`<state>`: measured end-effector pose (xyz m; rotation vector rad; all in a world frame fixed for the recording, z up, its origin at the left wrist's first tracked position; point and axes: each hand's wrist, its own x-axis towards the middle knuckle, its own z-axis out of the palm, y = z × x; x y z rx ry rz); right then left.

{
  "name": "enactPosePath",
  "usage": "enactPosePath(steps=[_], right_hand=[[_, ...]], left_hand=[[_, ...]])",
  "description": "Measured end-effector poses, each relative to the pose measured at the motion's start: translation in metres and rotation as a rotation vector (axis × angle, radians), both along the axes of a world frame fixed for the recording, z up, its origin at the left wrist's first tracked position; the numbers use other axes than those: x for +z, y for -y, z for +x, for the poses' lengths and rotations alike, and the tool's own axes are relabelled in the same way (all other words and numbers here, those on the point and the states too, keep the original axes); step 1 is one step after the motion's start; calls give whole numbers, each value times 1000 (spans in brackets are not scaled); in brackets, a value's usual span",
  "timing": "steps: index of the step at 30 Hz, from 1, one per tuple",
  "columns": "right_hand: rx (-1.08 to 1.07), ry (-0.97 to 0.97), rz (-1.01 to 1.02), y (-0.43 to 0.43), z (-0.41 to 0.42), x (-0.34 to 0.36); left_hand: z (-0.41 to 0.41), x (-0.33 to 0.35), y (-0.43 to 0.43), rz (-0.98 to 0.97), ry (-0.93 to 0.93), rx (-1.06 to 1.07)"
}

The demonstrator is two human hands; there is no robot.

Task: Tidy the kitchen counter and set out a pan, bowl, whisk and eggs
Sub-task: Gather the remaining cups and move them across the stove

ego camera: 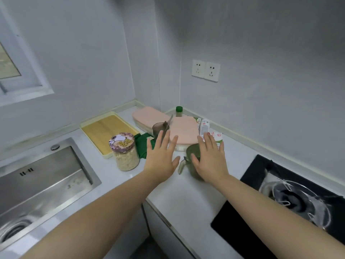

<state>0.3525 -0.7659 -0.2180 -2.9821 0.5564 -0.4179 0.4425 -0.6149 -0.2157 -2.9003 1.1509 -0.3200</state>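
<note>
Both hands are released, fingers straight and spread, palms down, grasping nothing. The left hand hovers over the counter. The right hand is spread above a translucent green jug; whether the palm touches its rim I cannot tell.

From the left hand, a green cloth lies at nine o'clock and an oat jar just beyond it. A dark tumbler holding a utensil stands at twelve. A pink-lidded box sits at one o'clock, a second one behind it. A white bottle and a carton stand at twelve o'clock from the right hand. The tray and sink lie out at nine, the hob at four.

The pan, bowl, whisk and eggs are not in view, so setting out looks not yet begun.

The risks come from crowding. A sweep of the right hand could tip the light jug. Reaching past it could topple the tall bottle or the tumbler. The jar, near the sink edge, could be nudged in.
</note>
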Motion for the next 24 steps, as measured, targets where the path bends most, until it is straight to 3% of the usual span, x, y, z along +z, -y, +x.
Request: enactPosePath(steps=[5,12,15,20,24], right_hand=[[-36,-57,11,-10,61,-2],[-101,-127,61,-8,115,-14],[-115,-171,82,1,127,-22],[-113,-264,148,15,138,-40],[-132,-345,149,21,146,-50]], left_hand=[[75,-6,-5,52,2,-76],[153,-26,1,126,-155,-128],[176,-35,16,102,-291,-102],[209,-51,47,-26,-396,-27],[228,-57,64,-18,-476,55]])
